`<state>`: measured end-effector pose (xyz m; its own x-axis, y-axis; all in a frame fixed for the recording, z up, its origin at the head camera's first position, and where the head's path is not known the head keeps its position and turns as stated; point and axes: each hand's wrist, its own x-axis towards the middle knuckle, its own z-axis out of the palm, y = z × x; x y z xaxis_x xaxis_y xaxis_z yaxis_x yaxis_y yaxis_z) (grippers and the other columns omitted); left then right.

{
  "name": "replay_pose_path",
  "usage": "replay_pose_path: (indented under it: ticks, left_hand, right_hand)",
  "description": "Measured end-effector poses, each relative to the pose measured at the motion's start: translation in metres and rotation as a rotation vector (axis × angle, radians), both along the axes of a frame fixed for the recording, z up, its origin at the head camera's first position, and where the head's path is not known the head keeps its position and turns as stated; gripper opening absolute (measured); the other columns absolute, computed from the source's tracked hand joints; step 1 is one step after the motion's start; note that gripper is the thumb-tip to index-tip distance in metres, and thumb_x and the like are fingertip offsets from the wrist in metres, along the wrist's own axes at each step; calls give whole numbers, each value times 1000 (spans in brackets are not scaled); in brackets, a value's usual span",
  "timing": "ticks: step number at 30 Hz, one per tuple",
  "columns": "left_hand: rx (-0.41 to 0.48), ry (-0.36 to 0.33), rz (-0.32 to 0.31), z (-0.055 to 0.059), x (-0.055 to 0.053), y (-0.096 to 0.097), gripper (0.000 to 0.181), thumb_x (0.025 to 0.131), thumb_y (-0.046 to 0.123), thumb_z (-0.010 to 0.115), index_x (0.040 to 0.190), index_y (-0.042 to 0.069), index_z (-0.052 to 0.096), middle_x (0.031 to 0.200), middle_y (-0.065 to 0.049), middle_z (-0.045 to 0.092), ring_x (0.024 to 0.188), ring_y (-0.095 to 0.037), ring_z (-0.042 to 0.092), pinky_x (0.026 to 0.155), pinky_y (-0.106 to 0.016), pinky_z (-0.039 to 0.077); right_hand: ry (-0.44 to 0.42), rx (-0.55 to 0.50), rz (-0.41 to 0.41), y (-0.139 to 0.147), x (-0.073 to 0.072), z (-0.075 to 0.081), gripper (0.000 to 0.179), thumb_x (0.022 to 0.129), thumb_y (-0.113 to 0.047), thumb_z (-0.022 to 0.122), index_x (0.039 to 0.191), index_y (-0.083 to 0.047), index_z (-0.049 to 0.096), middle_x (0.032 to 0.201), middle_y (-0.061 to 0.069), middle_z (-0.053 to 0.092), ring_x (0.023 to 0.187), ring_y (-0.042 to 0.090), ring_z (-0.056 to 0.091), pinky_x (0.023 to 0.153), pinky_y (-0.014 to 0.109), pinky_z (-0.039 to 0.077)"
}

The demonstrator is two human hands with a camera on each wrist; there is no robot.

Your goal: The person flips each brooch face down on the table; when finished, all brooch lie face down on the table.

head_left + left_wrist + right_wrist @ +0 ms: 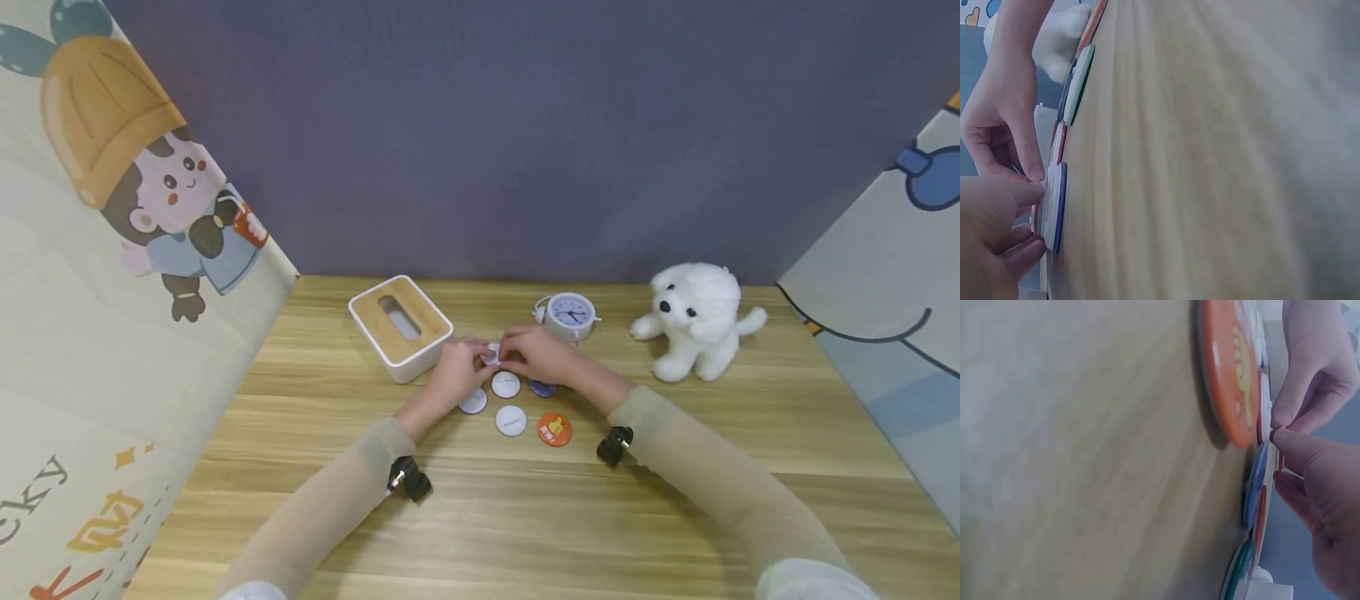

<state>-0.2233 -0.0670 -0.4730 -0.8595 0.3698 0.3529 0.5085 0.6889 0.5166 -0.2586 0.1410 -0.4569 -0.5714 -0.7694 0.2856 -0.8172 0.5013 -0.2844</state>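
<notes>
Between my two hands is a round button badge [492,354], its pale back side up, slightly above the table. My left hand [459,369] pinches its left edge with thumb and fingers. At its right edge, my right hand [540,353] pinches it too; the right wrist view shows it nearly edge-on. Just below lie three white-backed badges [506,384], [473,402], [511,421]. An orange badge [555,429] with a yellow thumbs-up lies face up. Partly hidden under the right forearm is a purple-blue badge [543,388]. A green-rimmed badge [1241,572] shows in the right wrist view.
A white tissue box [401,325] with a wooden lid stands left of the hands. Behind the right hand sits a white alarm clock [570,315]. Farther right is a white plush dog [697,321]. A dark panel [480,142] rises behind the wooden table [480,533].
</notes>
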Motion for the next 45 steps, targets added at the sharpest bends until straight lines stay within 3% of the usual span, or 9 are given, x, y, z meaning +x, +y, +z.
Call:
replay_pose_path:
  ticks: [14,17,23,25,29,32,36,39,45]
  left_hand:
    - [-99,-42,38,0,2,5,11,86,6,84,97,2,83,109,-17,81,113,-35,75,108,-51,56]
    - [-95,-52,43,2,4,7,14,86,5,82,100,1,83,109,-18,81,112,-36,75,106,-50,58]
    - [-83,-100,14,14,5,16,25,92,9,78,117,2,79,122,-17,78,122,-36,71,113,-47,55]
    - [-69,-98,-12,17,2,21,28,93,8,77,120,2,78,119,-17,79,116,-34,73,107,-46,58]
    - [-24,-161,-43,20,-5,33,34,93,7,75,126,3,76,100,-15,80,86,-28,75,75,-36,64]
    - [-27,-217,-51,20,-10,40,38,91,6,74,129,3,74,102,-15,81,82,-25,75,68,-30,62]
    - [-103,-243,-69,20,-15,48,46,88,7,78,133,-2,70,127,-18,77,109,-28,76,94,-35,64]
    - [-148,-246,-74,21,-17,54,49,88,8,79,134,-5,68,131,-20,75,119,-31,74,105,-39,61]
    - [-166,-203,-76,19,-16,60,35,88,4,79,122,0,76,120,-14,80,111,-29,76,101,-38,62]
  right_hand:
    - [-25,33,-6,-6,-3,-5,5,94,-12,81,97,-8,80,98,4,75,91,18,74,86,36,64]
    - [-32,8,-53,1,-2,-2,6,93,-9,79,99,-7,81,99,5,78,90,20,74,83,37,64]
    - [-53,-4,-241,29,4,16,11,95,-6,76,104,-2,80,98,11,79,90,25,76,81,40,66]
    - [-72,-5,-284,37,7,19,12,95,-5,75,105,0,80,97,13,80,88,25,76,82,40,66]
    - [-100,-20,-321,48,13,19,14,92,-4,75,104,2,79,97,16,81,87,27,78,82,42,67]
    - [-103,-21,-320,51,16,14,15,89,-4,76,103,2,79,96,16,81,87,29,78,83,45,67]
    - [-101,-2,-338,51,19,8,16,87,-7,79,101,1,78,92,13,79,84,27,75,81,46,65]
    - [-110,5,-350,49,20,5,18,87,-9,81,101,1,76,89,11,77,76,21,69,74,43,62]
    - [-117,-6,-332,44,23,2,21,87,-12,83,101,1,76,91,12,77,76,22,69,73,42,61]
